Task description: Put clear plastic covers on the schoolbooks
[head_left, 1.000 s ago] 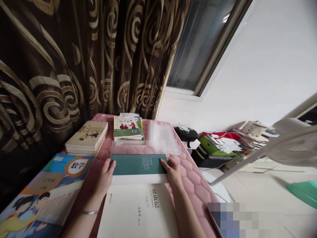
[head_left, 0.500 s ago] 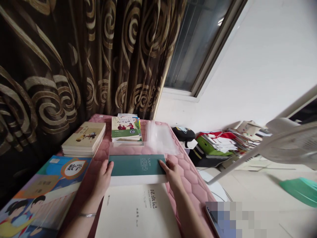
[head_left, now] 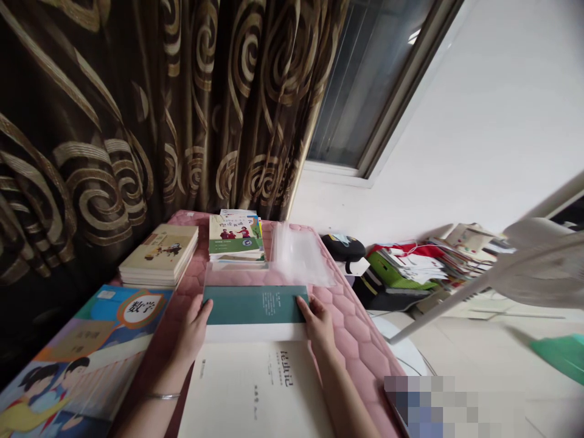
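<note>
An open book [head_left: 255, 386] lies in front of me on the pink quilted table [head_left: 353, 340], its white title page up. Its teal cover flap [head_left: 253, 304] stands folded at the far edge. My left hand [head_left: 194, 328] holds the flap's left end, fingers closed along the edge. My right hand [head_left: 317, 322] grips the right end the same way. A clear plastic sleeve [head_left: 255, 274] lies just beyond the flap.
A large maths textbook [head_left: 86, 356] lies at my left. Two stacks of books [head_left: 159, 255] [head_left: 236, 236] sit at the back by the dark patterned curtain [head_left: 137, 103]. More clear plastic covers [head_left: 301, 255] lie at the back right. Right of the table: cluttered papers [head_left: 424, 261], a fan [head_left: 538, 261].
Hardly anything differs; only the view shifts a little. Both hands stay at the ends of the teal flap.
</note>
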A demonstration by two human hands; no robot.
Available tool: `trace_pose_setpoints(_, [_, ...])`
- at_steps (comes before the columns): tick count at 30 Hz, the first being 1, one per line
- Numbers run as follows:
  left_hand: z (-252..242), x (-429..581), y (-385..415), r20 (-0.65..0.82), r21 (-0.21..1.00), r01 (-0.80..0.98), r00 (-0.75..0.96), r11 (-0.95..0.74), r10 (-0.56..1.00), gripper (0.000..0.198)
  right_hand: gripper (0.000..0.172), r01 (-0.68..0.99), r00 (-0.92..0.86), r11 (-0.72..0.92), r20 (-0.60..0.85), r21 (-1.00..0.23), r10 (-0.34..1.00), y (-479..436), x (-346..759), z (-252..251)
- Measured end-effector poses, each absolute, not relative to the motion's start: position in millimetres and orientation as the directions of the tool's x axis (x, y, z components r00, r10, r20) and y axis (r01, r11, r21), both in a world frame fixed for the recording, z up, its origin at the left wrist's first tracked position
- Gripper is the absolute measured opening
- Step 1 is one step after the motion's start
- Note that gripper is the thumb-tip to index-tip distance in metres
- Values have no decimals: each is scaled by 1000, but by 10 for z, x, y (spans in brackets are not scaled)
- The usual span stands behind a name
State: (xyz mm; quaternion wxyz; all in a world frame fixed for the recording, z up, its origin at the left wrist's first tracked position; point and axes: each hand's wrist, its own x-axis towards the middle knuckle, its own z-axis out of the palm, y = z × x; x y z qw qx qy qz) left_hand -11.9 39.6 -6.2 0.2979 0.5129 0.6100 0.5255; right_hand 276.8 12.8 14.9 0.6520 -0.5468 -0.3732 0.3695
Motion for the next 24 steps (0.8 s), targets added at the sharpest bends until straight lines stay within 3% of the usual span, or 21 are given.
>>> trace_pose_setpoints(13, [108, -48, 360, 178, 963, 240, -215, -124, 960, 42, 23, -58, 450, 123, 84, -991, 889, 89, 2759, 102])
trace_pose_setpoints(20, [81, -42, 386, 204, 957, 253, -241, -141, 949, 40, 40, -28, 433, 154, 127, -988, 893, 114, 2758, 76])
trace_pose_setpoints(24, [75, -46, 392, 229, 948, 273, -226, -164, 947, 37, 40, -68, 414, 160, 118, -985, 903, 75, 2752, 89])
